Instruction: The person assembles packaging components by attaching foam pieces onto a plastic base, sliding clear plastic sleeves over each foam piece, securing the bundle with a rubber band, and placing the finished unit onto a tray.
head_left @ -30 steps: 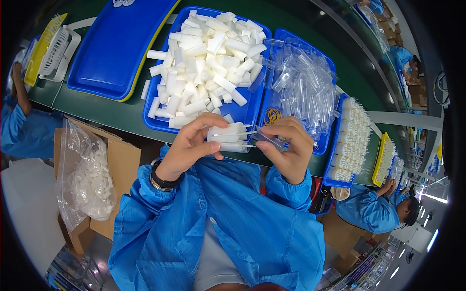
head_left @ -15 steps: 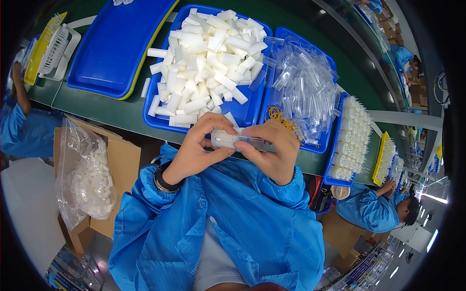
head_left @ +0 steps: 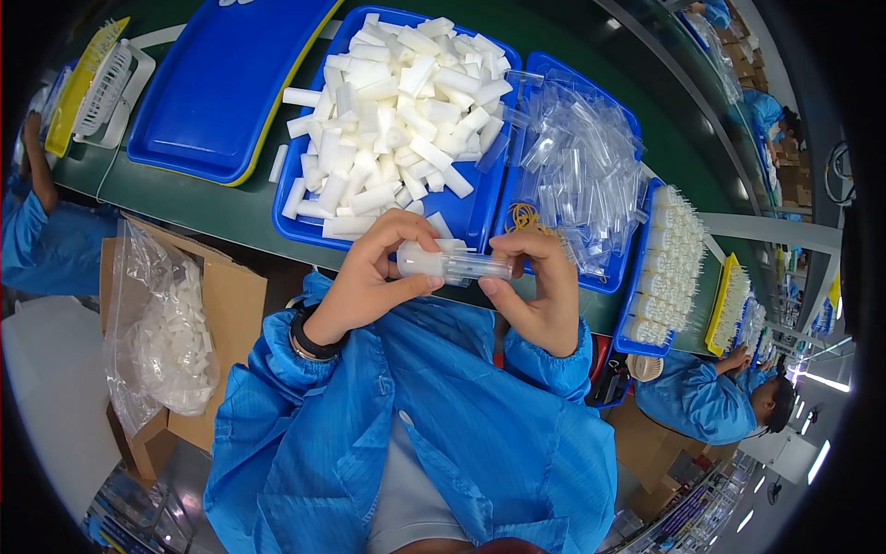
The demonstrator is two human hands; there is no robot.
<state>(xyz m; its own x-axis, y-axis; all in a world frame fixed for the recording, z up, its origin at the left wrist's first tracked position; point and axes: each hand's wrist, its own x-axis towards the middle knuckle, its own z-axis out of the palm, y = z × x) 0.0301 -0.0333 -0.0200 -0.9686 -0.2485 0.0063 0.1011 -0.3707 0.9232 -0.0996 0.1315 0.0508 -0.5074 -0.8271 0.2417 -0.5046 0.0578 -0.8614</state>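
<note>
In front of my chest, my left hand (head_left: 374, 272) is closed round a white, rounded plastic piece (head_left: 421, 260). From its right end extends a clear tube (head_left: 480, 268), lying nearly level. My right hand (head_left: 546, 300) pinches the far end of that tube between thumb and fingers. Thin lines show inside the tube, too fine to make out. Just beyond my hands is a blue tray (head_left: 480, 208) heaped with white foam-like cylinders (head_left: 406, 102). To its right, another blue tray (head_left: 604, 277) holds clear plastic sleeves (head_left: 577, 152) and yellow rubber bands (head_left: 524, 218).
At right stands a tray (head_left: 644, 348) of white bristly parts. A deeper blue tray (head_left: 212, 102) lies at far left on the green table (head_left: 185, 205). Below left, a cardboard box (head_left: 242, 300) holds a bag of white pieces (head_left: 175, 342). Co-workers in blue sit at either side.
My right hand has shifted right and its fingers have moved out to the tube's end, so more of the clear tube shows. My left hand keeps its grip on the white piece.
</note>
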